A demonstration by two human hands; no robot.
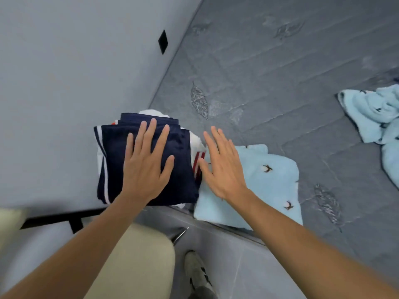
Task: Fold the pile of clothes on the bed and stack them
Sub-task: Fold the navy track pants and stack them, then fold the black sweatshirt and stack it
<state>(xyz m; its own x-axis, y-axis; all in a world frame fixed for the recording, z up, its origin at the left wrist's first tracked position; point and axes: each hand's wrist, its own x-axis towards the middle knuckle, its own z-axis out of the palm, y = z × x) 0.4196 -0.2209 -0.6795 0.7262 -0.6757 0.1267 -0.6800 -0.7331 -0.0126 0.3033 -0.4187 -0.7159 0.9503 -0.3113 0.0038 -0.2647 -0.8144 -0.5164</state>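
- Two hands at the bed's near edge. Left hand (146,169) flat, fingers spread, pressing the folded navy garment (121,160).
- Right hand (220,167) flat, fingers straight and close together, over the seam between that stack and the folded light-blue garment (269,186) just beside it.
- Navy piece: white side stripes; tops a stack with white fabric (197,142) and red stripes beneath.
- Bed (280,61): grey quilted cover, leaf motifs.
- Crumpled light-blue cloth (371,115) well apart, far right.
- Grey wall (64,61) left. No legible writing.

The crumpled light-blue garment (375,113) is cut off at the right edge.
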